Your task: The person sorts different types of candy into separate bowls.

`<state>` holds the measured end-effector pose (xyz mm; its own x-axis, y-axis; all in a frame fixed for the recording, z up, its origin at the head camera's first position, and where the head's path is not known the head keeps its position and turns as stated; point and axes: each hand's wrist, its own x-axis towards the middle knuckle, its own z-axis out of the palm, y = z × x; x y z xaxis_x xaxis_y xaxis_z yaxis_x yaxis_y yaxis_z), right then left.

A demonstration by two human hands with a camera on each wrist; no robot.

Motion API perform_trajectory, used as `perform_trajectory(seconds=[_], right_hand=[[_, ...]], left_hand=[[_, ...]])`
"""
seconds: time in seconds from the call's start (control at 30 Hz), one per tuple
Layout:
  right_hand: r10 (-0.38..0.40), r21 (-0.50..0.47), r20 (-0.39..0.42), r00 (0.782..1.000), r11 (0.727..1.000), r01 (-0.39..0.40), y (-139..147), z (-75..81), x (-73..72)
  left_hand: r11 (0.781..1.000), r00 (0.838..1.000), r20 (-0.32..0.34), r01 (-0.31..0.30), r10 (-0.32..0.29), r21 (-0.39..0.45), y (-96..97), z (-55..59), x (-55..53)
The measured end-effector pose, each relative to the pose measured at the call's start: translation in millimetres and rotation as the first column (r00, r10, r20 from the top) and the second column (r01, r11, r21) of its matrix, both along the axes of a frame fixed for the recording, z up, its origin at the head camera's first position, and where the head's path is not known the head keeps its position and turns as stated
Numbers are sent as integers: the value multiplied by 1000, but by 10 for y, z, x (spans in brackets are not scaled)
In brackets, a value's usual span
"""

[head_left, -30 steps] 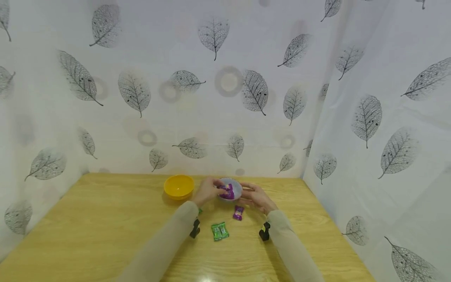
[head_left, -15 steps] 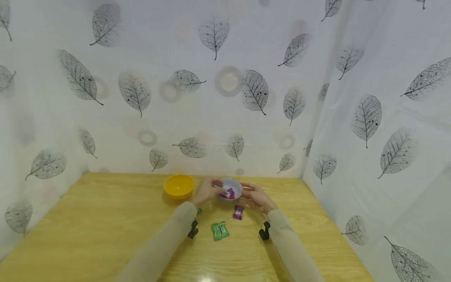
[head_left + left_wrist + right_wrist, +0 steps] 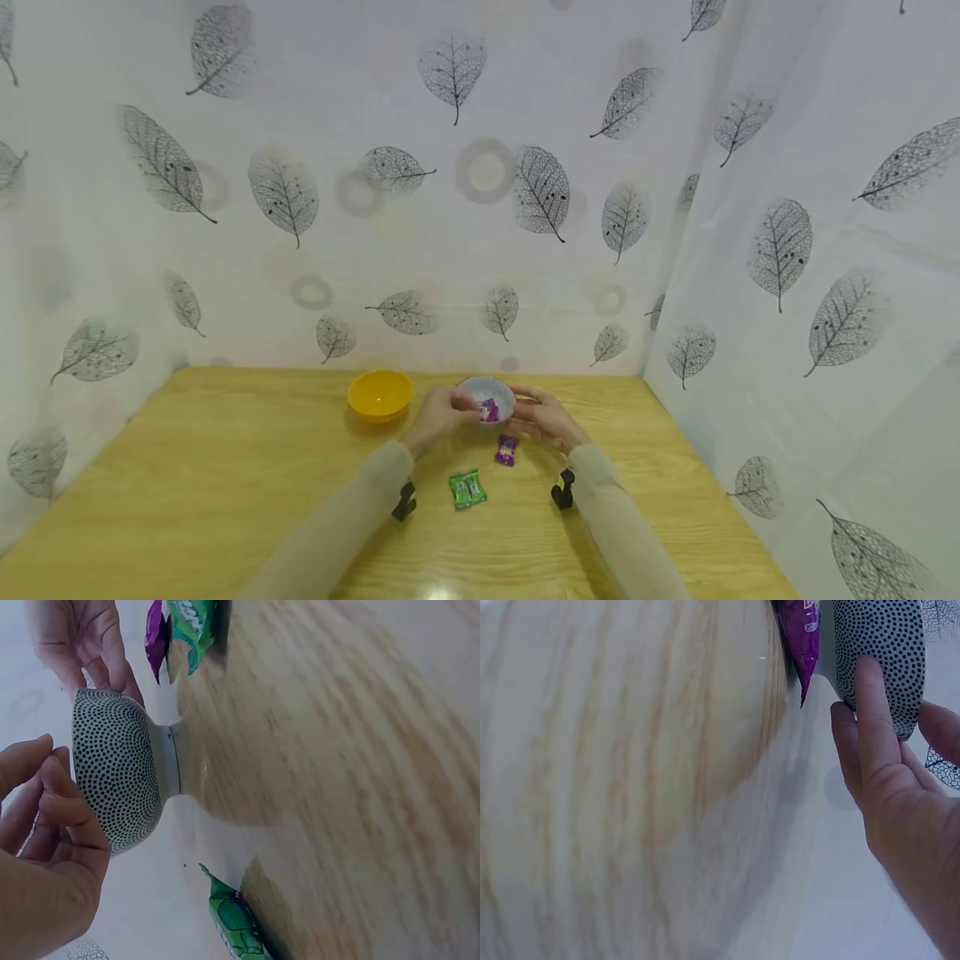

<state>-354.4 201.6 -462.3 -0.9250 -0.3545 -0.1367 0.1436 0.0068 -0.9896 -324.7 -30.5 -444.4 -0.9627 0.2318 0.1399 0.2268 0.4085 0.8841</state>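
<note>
A small white bowl with dark dots point(image 3: 116, 765) stands on the table, purple-wrapped candy point(image 3: 490, 410) inside it. My right hand point(image 3: 549, 418) holds the bowl's right side, its fingers point(image 3: 874, 705) along the outer wall and the thumb by the rim. At the left rim is my left hand point(image 3: 441, 413), fingers loosely bent and thumb close to the index finger, with nothing visible between them. One purple candy point(image 3: 507, 450) lies in front of the bowl. Nearer me are green-wrapped candies point(image 3: 468, 489). Another green candy point(image 3: 236, 922) shows in the left wrist view.
An orange-yellow bowl point(image 3: 380, 397) stands left of the left hand. Under everything is a wood-grain table point(image 3: 247, 467). Leaf-print curtains point(image 3: 480, 250) hang behind the table and along its sides.
The left hand has let go of purple candy, which now lies lower in the dotted bowl. It has drawn slightly back toward me. The right hand stays at the bowl.
</note>
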Motion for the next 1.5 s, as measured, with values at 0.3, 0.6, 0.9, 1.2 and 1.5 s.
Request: perform_trajectory(seconds=[0.3,0.6,0.9,1.2,1.5], right_hand=[[41,-15,-15,999,999,-41,21,-3,12],[58,-17,-61,996,998,-59,50,-30,3],[30,1,-4,1000,1000,-30,20,4,8],[28,-18,-3,1000,999,-28,12,32,17],[20,-12,-3,1000,1000,-20,12,28,23]], left_hand=[[984,987,53,158,-154,-83,71,-105,43],[954,935,195,299,-296,14,214,-165,125],[923,913,192,378,-361,-64,324,-194,126],[909,905,193,403,-378,-109,336,-174,134],[924,938,149,337,-313,-180,360,-190,127]])
